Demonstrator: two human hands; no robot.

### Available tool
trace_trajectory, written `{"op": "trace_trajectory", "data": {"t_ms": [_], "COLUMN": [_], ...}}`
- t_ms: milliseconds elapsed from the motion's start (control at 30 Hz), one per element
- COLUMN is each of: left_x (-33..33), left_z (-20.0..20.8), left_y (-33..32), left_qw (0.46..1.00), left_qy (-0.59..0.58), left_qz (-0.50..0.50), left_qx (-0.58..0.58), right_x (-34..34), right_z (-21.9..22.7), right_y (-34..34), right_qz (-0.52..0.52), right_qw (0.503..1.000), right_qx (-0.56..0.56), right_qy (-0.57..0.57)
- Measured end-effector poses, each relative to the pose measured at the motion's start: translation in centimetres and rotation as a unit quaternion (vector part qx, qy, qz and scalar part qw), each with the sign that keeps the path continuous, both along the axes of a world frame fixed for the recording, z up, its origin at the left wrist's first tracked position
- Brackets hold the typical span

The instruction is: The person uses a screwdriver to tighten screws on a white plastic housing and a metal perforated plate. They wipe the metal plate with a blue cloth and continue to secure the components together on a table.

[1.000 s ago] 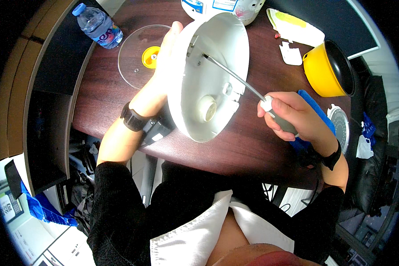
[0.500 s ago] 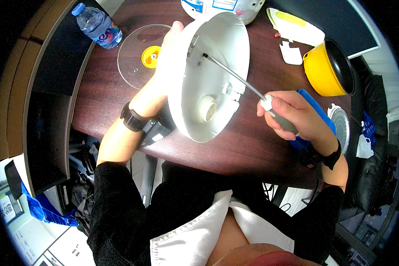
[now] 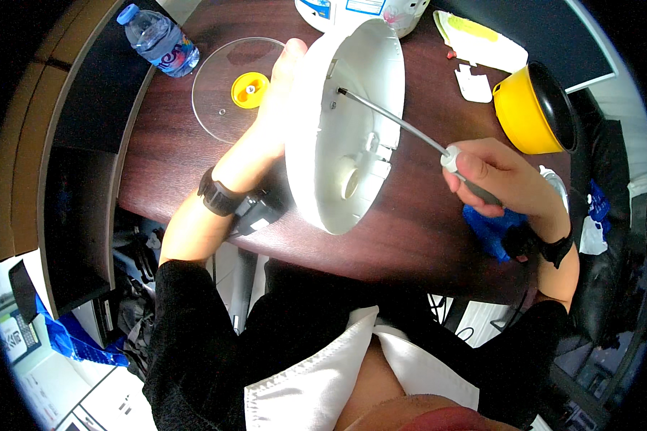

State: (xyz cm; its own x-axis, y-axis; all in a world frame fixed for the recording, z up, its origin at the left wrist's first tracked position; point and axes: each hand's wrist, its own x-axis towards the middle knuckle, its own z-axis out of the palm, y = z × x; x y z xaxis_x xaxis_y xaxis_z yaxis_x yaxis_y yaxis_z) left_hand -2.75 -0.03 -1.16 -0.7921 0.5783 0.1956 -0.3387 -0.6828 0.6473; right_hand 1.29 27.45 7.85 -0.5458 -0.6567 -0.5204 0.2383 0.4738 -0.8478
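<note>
A white domed plastic cover [image 3: 316, 151], likely an appliance shell, is tilted on edge above the table with its hollow inside facing right. My left hand [image 3: 279, 108] grips it from behind on the left, with some of the fingers hidden by the shell. In my right hand [image 3: 492, 172] is a screwdriver [image 3: 399, 123] with a grey and white handle, held at the right of the cover. Its dark tip reaches into the hollow near the upper inner wall, close to a small screw or hole [image 3: 333, 105]. Whether the tip touches the wall I cannot tell.
On the dark wooden table [image 3: 424, 237], a glass lid [image 3: 216, 79] with a yellow knob and a water bottle [image 3: 158, 42] stand left. A yellow pot [image 3: 525, 115], a white plastic piece [image 3: 473, 84] and a blue cloth [image 3: 489, 226] are right. A white appliance body [image 3: 410, 20] is at the back.
My right hand has shifted right and slightly back with the screwdriver. The cover has turned a little, so its opening looks narrower, and my left hand has moved slightly right.
</note>
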Motion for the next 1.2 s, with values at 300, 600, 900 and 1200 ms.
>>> {"op": "trace_trajectory", "data": {"t_ms": [300, 600, 900, 1200], "left_x": [0.3, 0.6, 1.0, 0.5], "left_z": [0.0, 0.8, 1.8, 2.4], "left_y": [0.5, 0.5, 1.0, 1.2], "left_qw": [0.975, 0.985, 0.960, 0.905], "left_qy": [0.010, -0.040, 0.002, 0.052], "left_qz": [0.131, 0.106, 0.169, 0.232], "left_qx": [-0.180, -0.128, -0.225, -0.352], "right_x": [-0.2, 0.4, 1.3, 2.3], "right_z": [2.8, 4.2, 2.9, 4.0], "right_y": [-0.7, -1.5, -1.0, -2.8], "right_qz": [0.067, 0.093, 0.096, 0.104], "right_qw": [0.958, 0.891, 0.789, 0.585], "right_qx": [0.138, 0.221, 0.234, 0.405], "right_qy": [0.242, 0.386, 0.560, 0.695]}}
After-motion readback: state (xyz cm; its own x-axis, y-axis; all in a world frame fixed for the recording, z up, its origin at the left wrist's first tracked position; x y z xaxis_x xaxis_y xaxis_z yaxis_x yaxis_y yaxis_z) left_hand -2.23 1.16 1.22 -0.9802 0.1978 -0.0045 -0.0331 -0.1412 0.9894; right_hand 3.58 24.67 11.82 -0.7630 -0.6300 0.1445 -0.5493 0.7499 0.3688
